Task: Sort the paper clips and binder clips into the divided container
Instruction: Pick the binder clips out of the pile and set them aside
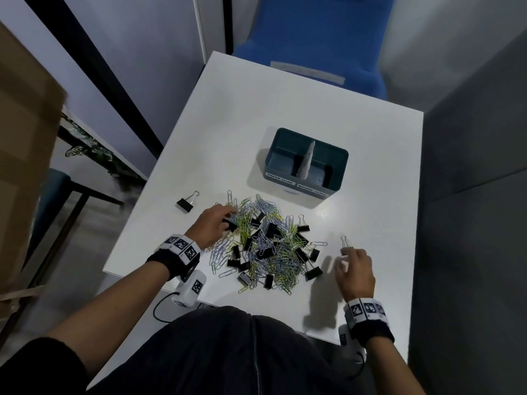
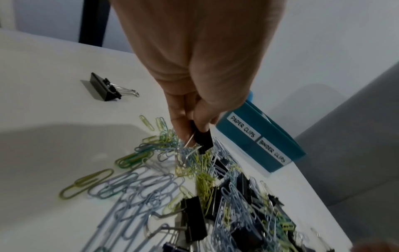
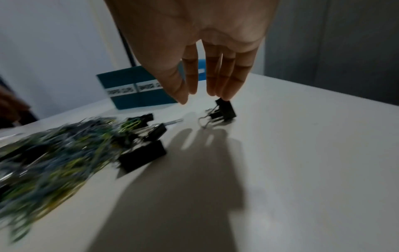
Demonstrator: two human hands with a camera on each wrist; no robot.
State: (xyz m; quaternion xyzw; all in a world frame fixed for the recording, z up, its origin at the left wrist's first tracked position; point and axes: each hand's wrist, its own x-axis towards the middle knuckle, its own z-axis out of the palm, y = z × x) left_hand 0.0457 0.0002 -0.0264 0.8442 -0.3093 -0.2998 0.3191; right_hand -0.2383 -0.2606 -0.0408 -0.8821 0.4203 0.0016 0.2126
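Nearest the person, on the white table (image 1: 356,143), sits the pile (image 1: 268,246) — thin wire paper clips in pale blue and yellow-green, tangled with black folded-metal binder clips and their silver wire handles. Left hand (image 1: 212,226) is at the pile's left edge, thumb and fingers pinching a black binder clip (image 2: 202,139) lifted just above the paper clips. Right hand (image 1: 356,270) is well right of the pile, fingers straight and pointing down; fingertips (image 3: 226,97) touch the top of a small binder clip (image 3: 225,110) standing alone on bare tabletop — no grip closed on it. Another lone binder clip (image 1: 186,203) lies left of the pile, apart from it. Beyond the pile stands the divided container (image 1: 306,166): teal, rectangular, rounded corners, a pale divider across the middle. Front labels read PAPER CLIPS on the left, BINDER CLIPS on the right. Bare table surrounds the container on all sides.
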